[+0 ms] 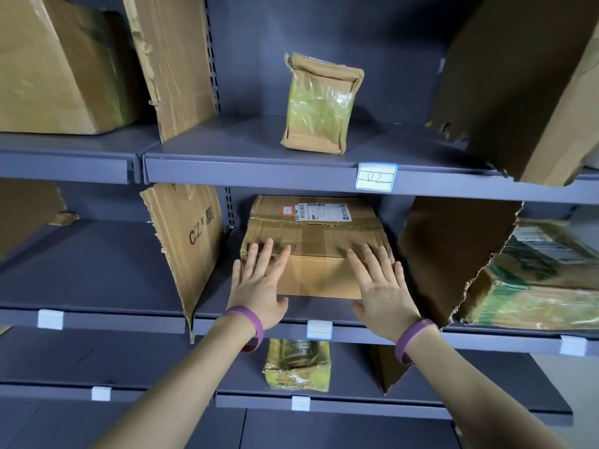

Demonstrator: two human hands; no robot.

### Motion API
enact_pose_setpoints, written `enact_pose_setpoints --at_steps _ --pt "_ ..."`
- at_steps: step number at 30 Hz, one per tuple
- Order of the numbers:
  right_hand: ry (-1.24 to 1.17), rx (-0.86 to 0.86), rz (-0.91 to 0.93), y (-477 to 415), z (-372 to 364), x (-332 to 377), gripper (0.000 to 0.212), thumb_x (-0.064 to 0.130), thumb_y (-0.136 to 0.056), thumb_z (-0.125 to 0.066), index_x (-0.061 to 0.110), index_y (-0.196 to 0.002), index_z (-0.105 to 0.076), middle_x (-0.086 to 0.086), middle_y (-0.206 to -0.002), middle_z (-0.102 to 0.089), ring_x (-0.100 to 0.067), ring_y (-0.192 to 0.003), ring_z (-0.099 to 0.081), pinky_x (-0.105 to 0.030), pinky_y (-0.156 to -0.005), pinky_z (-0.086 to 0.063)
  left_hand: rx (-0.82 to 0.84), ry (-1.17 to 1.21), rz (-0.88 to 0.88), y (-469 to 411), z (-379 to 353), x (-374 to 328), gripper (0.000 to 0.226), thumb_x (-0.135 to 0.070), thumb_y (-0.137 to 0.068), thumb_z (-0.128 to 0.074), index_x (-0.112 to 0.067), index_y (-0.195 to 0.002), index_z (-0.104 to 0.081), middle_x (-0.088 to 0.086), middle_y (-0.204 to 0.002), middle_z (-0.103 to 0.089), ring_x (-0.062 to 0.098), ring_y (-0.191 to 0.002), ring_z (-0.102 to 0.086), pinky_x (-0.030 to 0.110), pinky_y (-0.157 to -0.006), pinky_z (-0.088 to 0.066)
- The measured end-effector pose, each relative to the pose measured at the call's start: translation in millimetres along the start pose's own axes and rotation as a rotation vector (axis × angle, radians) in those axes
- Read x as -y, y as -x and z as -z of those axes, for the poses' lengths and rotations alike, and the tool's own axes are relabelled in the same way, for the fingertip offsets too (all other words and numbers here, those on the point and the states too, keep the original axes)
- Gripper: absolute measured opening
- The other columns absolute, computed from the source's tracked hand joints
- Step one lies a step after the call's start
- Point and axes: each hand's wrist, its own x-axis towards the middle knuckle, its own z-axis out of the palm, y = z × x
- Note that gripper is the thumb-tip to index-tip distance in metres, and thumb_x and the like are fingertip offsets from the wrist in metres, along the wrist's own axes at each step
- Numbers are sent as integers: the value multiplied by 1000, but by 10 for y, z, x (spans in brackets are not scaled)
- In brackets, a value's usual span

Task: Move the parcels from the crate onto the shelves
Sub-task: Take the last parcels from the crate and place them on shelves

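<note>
Parcel [311, 244] is being pressed by left hand [259, 286] and right hand [382, 286], fingers flat, gripping nothing; uneven pushing is risking skewing it into the divider [191, 241].

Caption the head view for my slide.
The left hand and right hand, fingers straight, rest on a taped cardboard parcel on the middle shelf.

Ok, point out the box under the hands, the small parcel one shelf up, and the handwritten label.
Cardboard box [311, 234]: head view, taped top face.
Small parcel [319, 108]: head view, clear-taped front.
Handwritten label [376, 177]: head view, middle of the tag.
</note>
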Motion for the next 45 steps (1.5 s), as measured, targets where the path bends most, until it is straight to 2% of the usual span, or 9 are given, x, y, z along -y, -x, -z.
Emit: enact_pose_setpoints --at_steps 3,7,12,17,22,29,36,39,45 --pt "-37 -18 19 84 149 41 89 37 -93 -52 25 -153 14 -4 -163 7 -32 -149 8 -50 -120 -7 -39 31 -33 118 123 -91 89 -35 -90 -49 -46 -140 25 -12 -152 31 15 -141 27 43 -115 12" --pt "-243 -105 172 233 499 234 88 30 -93 -55 30 -153 9 5 -163 5 -20 -150 9 -41 -123 -8 -122 110 -160 368 429 -335 91 -42 -89 -49 -52 -135 29 -22 -150 26 7 -142 21 39 -115 12" --pt "-387 -308 308 383 1027 411 87 26 -90 -61 31 -152 0 6 -162 -7 -13 -150 -2 -34 -122 -15 -316 178 -283 608 1001 -583 81 -39 -89 -49 -45 -146 8 -24 -155 9 -4 -140 14 31 -117 6" --pt "-343 -491 334 291 1480 376 84 18 -86 -63 22 -154 -14 0 -161 -17 -17 -150 -11 -36 -121 -19 -472 190 -320 587 1527 -629 76 -36 -90 -51 -45 -147 -2 -24 -155 -1 0 -143 4 29 -116 3" --pt "-313 -506 254 -36 1914 293 75 39 -95 -53 22 -155 -11 1 -163 -7 -19 -151 -1 -43 -122 -17 -555 105 -283 212 2001 -607 79 -37 -90 -51 -46 -146 3 -18 -158 2 9 -146 5 38 -116 6" --pt "-217 -416 185 -332 2112 285 77 61 -94 -34 25 -156 -5 3 -164 2 -23 -151 0 -43 -120 -12 -362 33 -268 -234 2049 -487 82 -45 -87 -51 -47 -145 6 -19 -157 11 11 -146 11 46 -115 7" --pt "-129 -359 142 -527 2126 281 79 63 -94 -30 21 -156 -3 -2 -163 8 -25 -151 1 -45 -120 -12 -228 13 -259 -478 2030 -468 90 -60 -78 -49 -42 -147 6 -19 -156 17 10 -144 17 46 -114 12" --pt "-145 -320 136 -623 2114 266 79 62 -94 -30 20 -156 -3 -2 -163 8 -24 -151 0 -43 -120 -12 -148 21 -228 -566 2089 -488 98 -77 -71 -44 -40 -148 3 -19 -156 14 9 -144 16 45 -115 11" --pt "-204 -268 143 -739 2074 274 77 61 -95 -30 21 -156 -5 3 -163 7 -21 -150 -7 -38 -118 -17 -76 32 -193 -682 2099 -446 109 -87 -59 -38 -40 -148 4 -19 -157 9 10 -145 14 45 -116 9"
